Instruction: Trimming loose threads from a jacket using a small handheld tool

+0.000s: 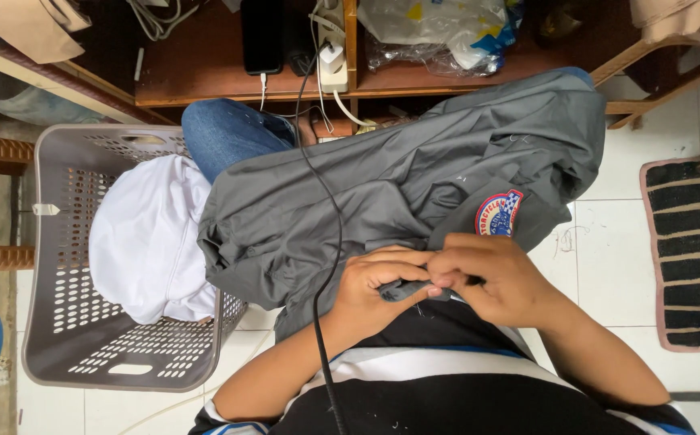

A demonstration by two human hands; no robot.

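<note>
A big grey cloth jacket (414, 185) with a round red, white and blue patch (498, 213) lies across the person's lap. One blue denim knee (225, 133) sticks out from under it at the top.

Both hands meet at the near edge of the jacket, right in front of the person's body. The left hand (370, 294) has its fingers curled shut around a small fold of the grey cloth. The right hand (495, 278) pinches the same fold from the other side, so both grips are closed on the jacket. The two hands touch each other. A tiny dark bit shows between the fingers, but it is too small to tell what it is.

A thin black cable (330, 242) runs down over the jacket and past the left wrist.

Beside the left arm, a grey plastic laundry basket with holes (60, 322) stands on the white tiled floor (608, 242). A white cloth (144, 242) lies inside it, and the jacket hangs over its rim.

A brown wooden shelf (205, 72) sits past the knees. A striped dark mat (692, 250) lies on the floor by the right arm.
</note>
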